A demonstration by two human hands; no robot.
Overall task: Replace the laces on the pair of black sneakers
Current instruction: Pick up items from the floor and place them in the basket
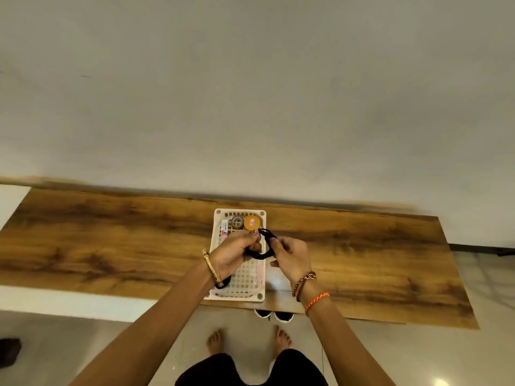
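Note:
Both my hands hold a black shoelace (260,255) above a white plastic basket (237,295) on the wooden table. My left hand (234,253) grips one part of the lace, and a black loop of it hangs out below my wrist. My right hand (291,256) pinches another part between thumb and fingers, so the lace curves between the hands. The toes of the black sneakers (274,316) with white soles peek out on the floor under the table's front edge; the remainder of the pair is hidden.
The basket holds an orange-lidded jar (251,222), a grey round item (237,222) and a small packet (224,229). The wooden table (111,246) runs along a white wall. My bare feet (248,341) stand on the tiled floor in front.

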